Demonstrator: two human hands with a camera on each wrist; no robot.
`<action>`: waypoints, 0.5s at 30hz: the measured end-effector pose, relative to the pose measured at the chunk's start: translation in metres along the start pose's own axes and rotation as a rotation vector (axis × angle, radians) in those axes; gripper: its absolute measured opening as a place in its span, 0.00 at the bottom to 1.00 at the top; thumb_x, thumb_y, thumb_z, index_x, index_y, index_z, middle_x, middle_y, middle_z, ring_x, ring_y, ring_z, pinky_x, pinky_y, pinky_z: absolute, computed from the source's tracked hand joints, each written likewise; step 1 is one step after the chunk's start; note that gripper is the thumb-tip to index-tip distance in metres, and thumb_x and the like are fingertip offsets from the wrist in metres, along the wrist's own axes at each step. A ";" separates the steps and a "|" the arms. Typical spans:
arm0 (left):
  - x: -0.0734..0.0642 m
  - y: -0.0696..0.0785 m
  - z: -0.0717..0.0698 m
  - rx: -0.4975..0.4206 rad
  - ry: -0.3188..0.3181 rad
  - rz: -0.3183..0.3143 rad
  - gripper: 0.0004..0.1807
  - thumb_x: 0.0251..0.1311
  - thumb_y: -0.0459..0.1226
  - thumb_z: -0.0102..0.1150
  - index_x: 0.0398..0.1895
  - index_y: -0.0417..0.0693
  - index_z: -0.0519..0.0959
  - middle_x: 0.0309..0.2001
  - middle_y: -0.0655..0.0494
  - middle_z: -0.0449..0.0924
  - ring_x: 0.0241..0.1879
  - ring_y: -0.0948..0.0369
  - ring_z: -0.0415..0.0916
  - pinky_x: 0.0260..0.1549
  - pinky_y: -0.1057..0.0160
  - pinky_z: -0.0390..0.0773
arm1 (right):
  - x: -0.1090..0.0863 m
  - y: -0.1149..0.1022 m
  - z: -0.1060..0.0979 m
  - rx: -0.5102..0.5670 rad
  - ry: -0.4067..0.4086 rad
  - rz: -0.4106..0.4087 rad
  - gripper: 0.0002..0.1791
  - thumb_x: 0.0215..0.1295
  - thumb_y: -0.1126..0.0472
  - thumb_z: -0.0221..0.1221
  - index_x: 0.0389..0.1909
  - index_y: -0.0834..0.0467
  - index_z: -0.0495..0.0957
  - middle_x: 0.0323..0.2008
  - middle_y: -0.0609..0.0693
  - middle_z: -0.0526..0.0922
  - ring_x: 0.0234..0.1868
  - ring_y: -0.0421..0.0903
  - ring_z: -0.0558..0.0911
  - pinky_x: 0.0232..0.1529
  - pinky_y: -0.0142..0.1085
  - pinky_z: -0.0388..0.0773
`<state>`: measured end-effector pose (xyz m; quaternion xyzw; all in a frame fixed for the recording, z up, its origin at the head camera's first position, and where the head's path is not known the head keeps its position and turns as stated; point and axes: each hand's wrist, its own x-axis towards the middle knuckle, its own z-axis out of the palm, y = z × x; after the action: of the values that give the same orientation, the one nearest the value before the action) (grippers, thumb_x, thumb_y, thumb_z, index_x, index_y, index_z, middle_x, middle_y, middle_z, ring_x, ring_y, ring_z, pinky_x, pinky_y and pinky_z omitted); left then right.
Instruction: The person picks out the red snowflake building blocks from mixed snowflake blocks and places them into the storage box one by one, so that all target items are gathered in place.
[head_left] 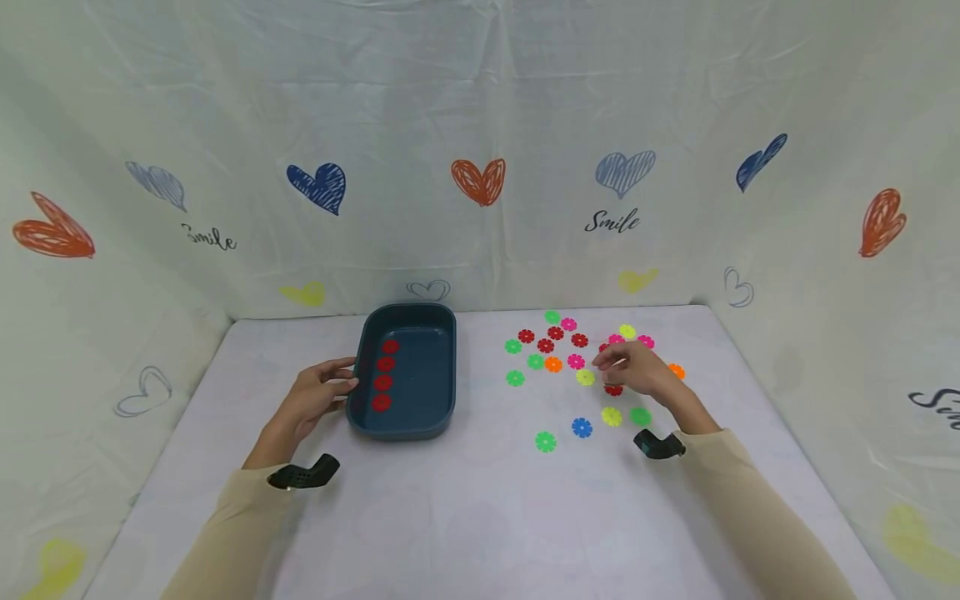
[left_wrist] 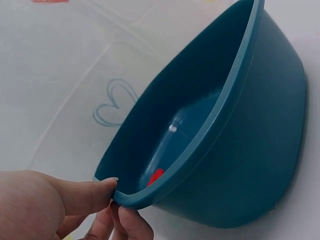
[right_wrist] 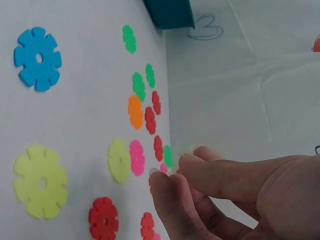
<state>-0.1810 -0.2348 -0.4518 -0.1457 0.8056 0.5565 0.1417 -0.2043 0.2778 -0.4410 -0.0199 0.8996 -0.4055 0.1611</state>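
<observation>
My left hand [head_left: 309, 402] pinches the left rim of a dark blue plastic tub [head_left: 423, 375]. In the left wrist view the thumb lies over the rim, with fingers bent beneath it. Several red notched discs [head_left: 382, 383] lie in a row along the tub's left side. On the right, my right hand [head_left: 637, 369] hovers over scattered discs, its fingers loosely bent and nothing visible between thumb and index finger. Close by are a red disc [right_wrist: 95, 217] and a yellow disc [head_left: 585, 378]. The hand hides part of the discs behind it.
Green, pink, orange, red and yellow flower-like discs spread over the right half of the white table [head_left: 480, 517]. Nearer me lie a blue disc [head_left: 577, 431] and a green disc [head_left: 541, 445]. A white curtain [head_left: 390, 100] printed with hearts stands behind the table and at both sides.
</observation>
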 end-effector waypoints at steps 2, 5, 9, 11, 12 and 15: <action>-0.001 0.000 0.000 -0.001 0.001 -0.001 0.31 0.76 0.30 0.57 0.80 0.39 0.64 0.64 0.40 0.69 0.49 0.55 0.73 0.39 0.68 0.79 | -0.002 0.005 -0.001 -0.003 0.017 0.014 0.14 0.70 0.70 0.65 0.55 0.69 0.83 0.48 0.63 0.83 0.50 0.59 0.83 0.51 0.47 0.86; -0.001 0.001 0.000 -0.003 0.000 0.006 0.31 0.76 0.30 0.57 0.80 0.38 0.64 0.63 0.40 0.69 0.48 0.56 0.74 0.39 0.67 0.79 | -0.004 0.013 -0.001 -0.013 0.032 0.019 0.15 0.70 0.70 0.65 0.55 0.70 0.82 0.49 0.64 0.83 0.51 0.60 0.83 0.51 0.46 0.86; -0.002 0.001 0.000 -0.004 -0.001 0.011 0.32 0.76 0.30 0.57 0.80 0.38 0.64 0.64 0.40 0.69 0.48 0.56 0.74 0.39 0.67 0.79 | -0.006 0.023 -0.002 -0.022 0.058 0.029 0.16 0.69 0.70 0.65 0.55 0.71 0.82 0.49 0.65 0.83 0.51 0.61 0.83 0.49 0.44 0.86; -0.002 0.001 0.000 -0.004 0.000 0.011 0.31 0.76 0.30 0.57 0.80 0.38 0.64 0.64 0.39 0.69 0.48 0.56 0.74 0.39 0.67 0.79 | -0.007 0.026 -0.003 -0.022 0.075 0.038 0.15 0.69 0.71 0.65 0.55 0.71 0.82 0.49 0.65 0.83 0.51 0.61 0.83 0.48 0.43 0.86; -0.001 0.001 0.000 -0.004 0.000 0.011 0.31 0.76 0.30 0.57 0.80 0.38 0.64 0.64 0.39 0.69 0.47 0.56 0.74 0.39 0.67 0.79 | -0.007 0.027 -0.003 -0.020 0.080 0.046 0.15 0.69 0.71 0.65 0.55 0.71 0.82 0.49 0.65 0.83 0.50 0.61 0.83 0.48 0.43 0.86; -0.001 0.001 0.000 -0.003 0.001 0.007 0.31 0.76 0.30 0.57 0.80 0.38 0.64 0.64 0.39 0.69 0.48 0.56 0.74 0.39 0.67 0.79 | -0.008 0.032 -0.004 -0.017 0.085 0.058 0.15 0.69 0.72 0.64 0.55 0.71 0.82 0.48 0.65 0.83 0.50 0.60 0.83 0.47 0.41 0.85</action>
<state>-0.1802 -0.2343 -0.4507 -0.1432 0.8054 0.5581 0.1389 -0.1951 0.3037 -0.4599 0.0219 0.9092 -0.3935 0.1343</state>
